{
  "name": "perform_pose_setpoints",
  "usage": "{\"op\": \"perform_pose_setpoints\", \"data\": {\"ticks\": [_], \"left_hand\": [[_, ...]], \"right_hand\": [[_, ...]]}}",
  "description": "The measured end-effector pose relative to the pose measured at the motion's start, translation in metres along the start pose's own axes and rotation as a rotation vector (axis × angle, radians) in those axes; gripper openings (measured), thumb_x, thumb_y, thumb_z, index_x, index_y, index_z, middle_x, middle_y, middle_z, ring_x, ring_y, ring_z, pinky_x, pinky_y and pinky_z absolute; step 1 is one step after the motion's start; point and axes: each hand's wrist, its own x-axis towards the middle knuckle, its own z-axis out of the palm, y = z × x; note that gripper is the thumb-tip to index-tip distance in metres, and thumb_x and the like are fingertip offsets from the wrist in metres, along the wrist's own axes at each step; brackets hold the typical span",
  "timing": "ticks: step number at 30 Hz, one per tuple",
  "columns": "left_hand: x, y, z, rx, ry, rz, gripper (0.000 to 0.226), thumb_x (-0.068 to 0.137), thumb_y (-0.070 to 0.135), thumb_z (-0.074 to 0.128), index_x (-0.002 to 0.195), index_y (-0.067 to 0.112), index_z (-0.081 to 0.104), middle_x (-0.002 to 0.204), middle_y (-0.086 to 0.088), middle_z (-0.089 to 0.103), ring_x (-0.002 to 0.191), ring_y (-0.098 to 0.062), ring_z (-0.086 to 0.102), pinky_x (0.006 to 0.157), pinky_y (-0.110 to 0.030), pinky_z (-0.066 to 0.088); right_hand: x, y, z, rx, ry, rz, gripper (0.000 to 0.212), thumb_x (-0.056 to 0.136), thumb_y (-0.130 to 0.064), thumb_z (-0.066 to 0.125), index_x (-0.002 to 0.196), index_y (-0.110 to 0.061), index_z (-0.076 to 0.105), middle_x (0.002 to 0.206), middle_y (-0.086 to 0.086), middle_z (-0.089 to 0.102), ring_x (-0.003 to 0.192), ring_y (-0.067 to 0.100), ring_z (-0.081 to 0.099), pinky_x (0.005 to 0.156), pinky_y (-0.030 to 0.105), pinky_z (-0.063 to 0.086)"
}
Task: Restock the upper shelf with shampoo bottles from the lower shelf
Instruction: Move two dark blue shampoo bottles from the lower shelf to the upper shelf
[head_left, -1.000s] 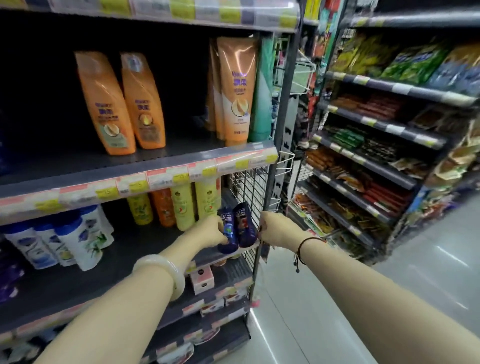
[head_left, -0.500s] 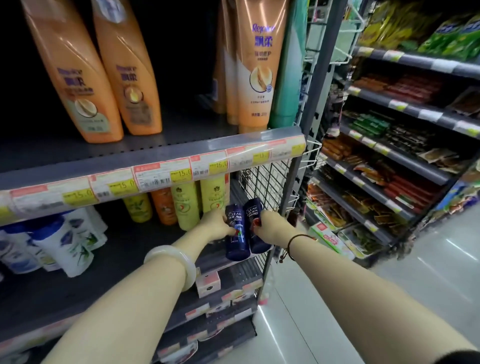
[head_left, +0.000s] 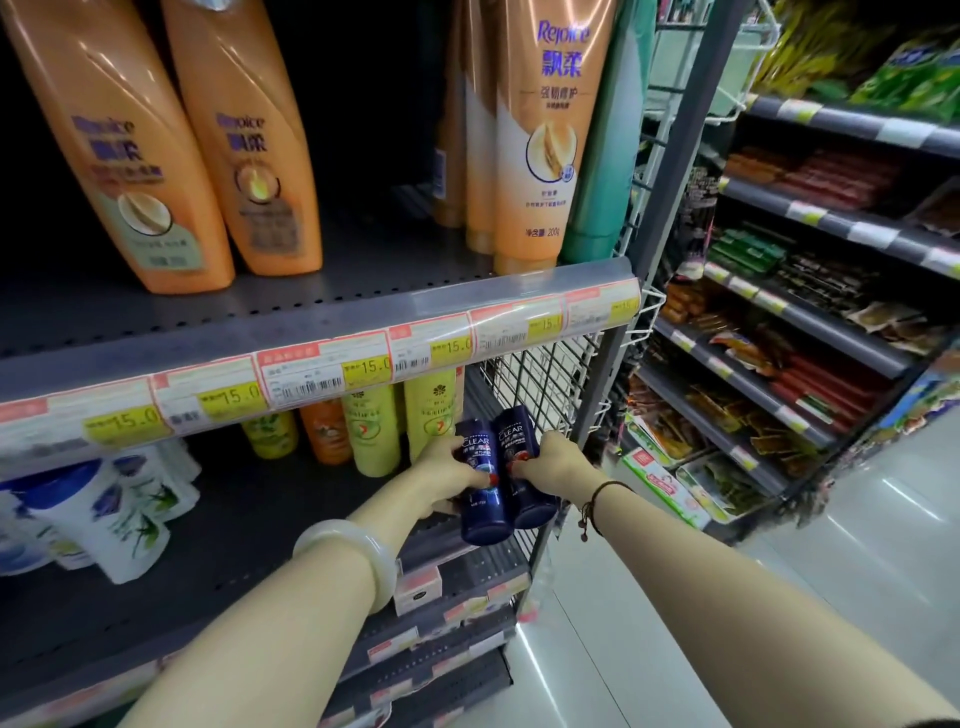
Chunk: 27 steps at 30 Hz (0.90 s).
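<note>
Fingers of the left hand (head_left: 451, 470) wrap around a dark blue CLEAR shampoo bottle (head_left: 483, 493), and fingers of the right hand (head_left: 555, 464) close on a second dark blue CLEAR bottle (head_left: 522, 483) just beside it on the right. Both bottles stand upright, touching side by side, at the near right end of the lower shelf (head_left: 218, 587), close to its front edge. A pale bangle (head_left: 358, 551) sits on the left wrist and a dark cord bracelet (head_left: 597, 506) on the right.

Just behind the two bottles stand yellow-green bottles (head_left: 371, 431), with an orange one (head_left: 324, 431) to their left. Farther left on the same shelf lie white refill pouches (head_left: 111, 519) with blue tops.

Directly above the hands runs the front rail (head_left: 322, 364) of the upper shelf (head_left: 291, 306), lined with price tags. On that shelf two orange Rejoice bottles (head_left: 171, 156) lean at the left, orange-and-white Rejoice tubes (head_left: 540, 140) and a teal tube (head_left: 605, 156) stand at the right, and bare shelf lies between them.

A wire mesh panel (head_left: 540, 379) closes the right end of the rack, just behind the right hand. Across the aisle, far right, shelves (head_left: 779, 291) hold packaged snacks.
</note>
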Motion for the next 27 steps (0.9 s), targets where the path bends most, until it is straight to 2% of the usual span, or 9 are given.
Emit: {"op": "perform_pose_setpoints", "data": {"ticks": [3,6,8,12,15,17,19,24,27], "left_hand": [[0.003,-0.002,0.001,-0.035,-0.004,0.006,0.083,0.077,-0.005,0.070,0.147,0.016,0.030,0.135,-0.013,0.053,0.115,-0.030,0.056,0.092,-0.046,0.052],[0.002,-0.005,0.003,-0.055,-0.008,0.011,0.099,0.072,-0.006,0.074,0.151,0.020,0.019,0.141,-0.011,0.049,0.120,-0.031,0.054,0.096,-0.050,0.050],[0.005,-0.008,0.004,-0.058,-0.010,0.030,0.101,0.067,-0.006,0.076,0.149,0.022,0.024,0.137,-0.011,0.054,0.118,-0.030,0.056,0.096,-0.050,0.050],[0.011,-0.014,0.006,-0.040,0.005,0.052,0.089,0.059,-0.001,0.081,0.138,0.015,0.043,0.127,-0.011,0.062,0.112,-0.029,0.061,0.096,-0.050,0.050],[-0.005,-0.008,0.006,-0.082,0.019,0.050,0.080,0.063,-0.006,0.078,0.134,0.009,0.044,0.123,-0.014,0.062,0.111,-0.031,0.061,0.096,-0.051,0.050],[-0.017,-0.004,0.006,-0.125,0.007,0.041,0.080,0.065,-0.010,0.075,0.135,0.009,0.040,0.125,-0.015,0.060,0.112,-0.032,0.060,0.095,-0.051,0.051],[-0.027,-0.003,0.004,-0.146,-0.003,0.041,0.078,0.068,-0.014,0.071,0.134,0.011,0.037,0.127,-0.015,0.057,0.114,-0.032,0.058,0.095,-0.051,0.051],[-0.048,-0.006,0.003,-0.184,-0.043,0.046,0.067,0.070,-0.017,0.066,0.128,0.009,0.045,0.117,-0.013,0.061,0.107,-0.031,0.060,0.092,-0.047,0.052],[-0.061,-0.009,0.001,-0.224,-0.046,0.043,0.068,0.071,-0.016,0.065,0.132,0.008,0.045,0.121,-0.016,0.061,0.109,-0.032,0.060,0.094,-0.050,0.050]], "right_hand": [[-0.003,0.002,0.000,0.056,0.008,0.014,0.010,0.084,-0.013,0.063,0.083,-0.008,0.054,0.087,0.011,0.058,0.079,0.023,0.055,0.065,0.026,0.041],[-0.007,0.005,0.000,0.118,0.014,0.017,0.023,0.082,-0.009,0.063,0.065,-0.012,0.050,0.083,0.011,0.058,0.072,0.023,0.055,0.051,0.024,0.040],[-0.009,0.009,0.002,0.177,0.024,0.025,0.024,0.081,-0.008,0.064,0.063,-0.014,0.050,0.082,0.011,0.060,0.075,0.024,0.057,0.060,0.027,0.046],[-0.020,0.014,0.004,0.328,0.020,0.050,0.009,0.081,-0.004,0.065,0.083,-0.005,0.056,0.086,0.012,0.062,0.079,0.026,0.060,0.075,0.035,0.051],[-0.035,0.015,0.003,0.436,-0.031,0.075,0.011,0.084,0.001,0.061,0.089,-0.004,0.053,0.080,0.007,0.058,0.069,0.018,0.057,0.067,0.031,0.051],[-0.041,0.018,0.004,0.505,-0.039,0.093,0.027,0.083,0.003,0.061,0.108,0.003,0.051,0.091,0.011,0.060,0.074,0.020,0.059,0.064,0.030,0.051],[-0.046,0.020,0.006,0.595,-0.042,0.104,0.045,0.080,0.008,0.061,0.122,0.004,0.046,0.104,0.016,0.059,0.089,0.028,0.061,0.073,0.038,0.053],[-0.063,0.023,0.005,0.773,-0.112,0.098,0.053,0.079,0.016,0.058,0.126,-0.001,0.042,0.110,0.018,0.059,0.095,0.032,0.061,0.072,0.040,0.055],[-0.073,0.022,0.004,0.793,-0.147,0.058,0.048,0.078,0.017,0.056,0.119,-0.006,0.046,0.115,0.018,0.060,0.101,0.034,0.061,0.081,0.045,0.055]]}}
